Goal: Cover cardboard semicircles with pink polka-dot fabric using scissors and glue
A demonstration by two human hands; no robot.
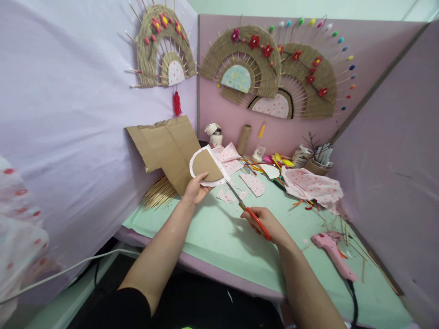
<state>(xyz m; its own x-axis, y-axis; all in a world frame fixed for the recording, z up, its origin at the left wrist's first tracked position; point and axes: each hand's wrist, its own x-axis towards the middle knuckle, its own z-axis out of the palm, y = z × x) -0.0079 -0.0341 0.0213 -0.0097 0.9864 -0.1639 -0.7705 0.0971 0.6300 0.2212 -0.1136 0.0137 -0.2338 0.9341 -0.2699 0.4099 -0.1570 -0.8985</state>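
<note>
My left hand (pixel 197 189) grips a half-round piece of brown cardboard (pixel 206 165), thumb on its face. Around the cardboard shows a margin of white-backed fabric (pixel 192 160), wider than the board. My right hand (pixel 262 221) is closed round the orange handles of a pair of scissors (pixel 258 222). The scissor blades point up and left, their tips at the lower right corner of the fabric; whether they touch it I cannot tell. Below and right of the held piece lie pink dotted fabric scraps (pixel 228 195) and a half-round pink fabric piece (pixel 253 183).
A pink glue gun (pixel 334 256) with a black cord lies at the right. Bamboo sticks (pixel 160 192) and a large cardboard sheet (pixel 168 146) are at the left. Crumpled dotted fabric (pixel 312 186) lies at the back right. Decorated twine fans (pixel 243 59) hang on the walls.
</note>
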